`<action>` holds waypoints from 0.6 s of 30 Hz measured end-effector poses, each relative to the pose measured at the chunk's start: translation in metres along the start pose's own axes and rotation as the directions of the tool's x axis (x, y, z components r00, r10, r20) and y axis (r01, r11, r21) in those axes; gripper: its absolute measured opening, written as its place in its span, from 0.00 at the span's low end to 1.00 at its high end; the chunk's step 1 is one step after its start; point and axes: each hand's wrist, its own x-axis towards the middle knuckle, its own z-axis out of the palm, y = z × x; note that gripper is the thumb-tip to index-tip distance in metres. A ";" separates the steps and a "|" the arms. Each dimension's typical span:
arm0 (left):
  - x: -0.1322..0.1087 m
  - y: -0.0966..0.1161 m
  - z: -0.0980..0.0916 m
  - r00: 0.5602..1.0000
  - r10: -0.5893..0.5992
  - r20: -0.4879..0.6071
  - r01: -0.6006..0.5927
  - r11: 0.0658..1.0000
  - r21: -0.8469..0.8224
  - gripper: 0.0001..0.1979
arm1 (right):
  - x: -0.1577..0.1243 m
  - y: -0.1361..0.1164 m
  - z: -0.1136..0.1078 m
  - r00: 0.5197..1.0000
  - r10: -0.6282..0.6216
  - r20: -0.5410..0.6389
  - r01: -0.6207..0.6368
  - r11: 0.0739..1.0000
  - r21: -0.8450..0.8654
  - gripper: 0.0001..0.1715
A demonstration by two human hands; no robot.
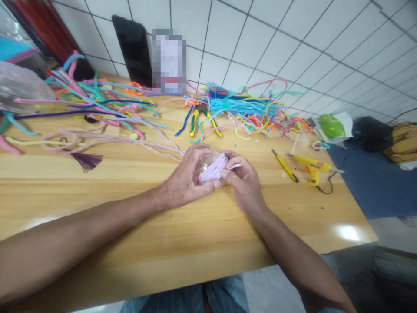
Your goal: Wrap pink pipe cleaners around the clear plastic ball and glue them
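Note:
Near the middle of the table, my left hand (182, 180) is curled round a clear, shiny plastic piece (206, 160), its thumb along the near side. Rows of pale lavender pipe cleaner (214, 169) lie against this plastic; a small pink spot shows at their lower left end. My right hand (246, 181) is closed, thumb and fingers pinching the lavender pipe cleaner at its right side, where a short end sticks out. My fingers hide much of the plastic, so its full shape cannot be made out. Long pale pink pipe cleaners (146, 143) run leftward from beside my left hand.
Coloured pipe cleaners (241, 106) are heaped along the wall, with green-and-yellow pliers (205, 119) before them. A purple tassel (86, 160) lies left. At right are a yellow cutter knife (286, 166) and a yellow glue gun (312, 168). A black phone (133, 52) leans on the tiles.

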 end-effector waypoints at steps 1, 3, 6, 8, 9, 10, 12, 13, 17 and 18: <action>0.000 0.000 0.000 1.000 -0.017 -0.003 0.017 1.000 -0.014 0.30 | 0.000 0.000 0.000 1.000 0.000 0.001 0.000 1.000 -0.003 0.09; 0.000 0.000 0.000 0.999 -0.034 0.001 0.034 0.999 -0.028 0.30 | 0.000 0.000 0.000 1.000 0.004 0.002 -0.004 1.000 0.004 0.09; 0.001 -0.001 -0.001 1.000 -0.007 0.019 0.007 1.000 0.008 0.32 | 0.000 0.000 0.000 1.000 0.015 0.009 -0.015 0.999 0.040 0.09; 0.002 0.000 -0.002 1.000 0.020 0.018 -0.021 0.999 0.041 0.32 | 0.000 0.000 0.000 1.000 0.022 0.011 -0.023 0.998 0.053 0.08; 0.002 0.000 -0.002 0.999 0.031 0.014 -0.031 0.998 0.051 0.32 | 0.000 0.000 -0.001 1.000 0.025 0.011 -0.025 0.998 0.055 0.08; 0.002 0.000 -0.002 0.999 0.036 0.010 -0.037 0.998 0.057 0.31 | 0.000 0.001 -0.001 1.000 0.026 0.010 -0.026 0.998 0.056 0.08; 0.002 0.000 -0.001 0.999 0.033 0.001 -0.033 0.997 0.064 0.31 | 0.001 0.003 -0.003 1.000 0.029 0.002 -0.029 0.997 0.065 0.07; 0.002 0.000 -0.001 1.000 0.028 0.000 -0.028 0.997 0.068 0.31 | 0.001 0.004 -0.004 1.000 0.029 -0.006 -0.029 0.997 0.071 0.07; 0.001 -0.001 -0.001 1.000 0.016 -0.003 -0.016 0.997 0.072 0.31 | 0.003 0.008 -0.007 0.999 0.026 -0.023 -0.025 0.997 0.070 0.07; 0.001 -0.001 -0.001 1.000 0.022 -0.004 -0.022 0.997 0.070 0.31 | 0.004 0.008 -0.007 0.999 0.025 -0.022 -0.023 0.997 0.069 0.07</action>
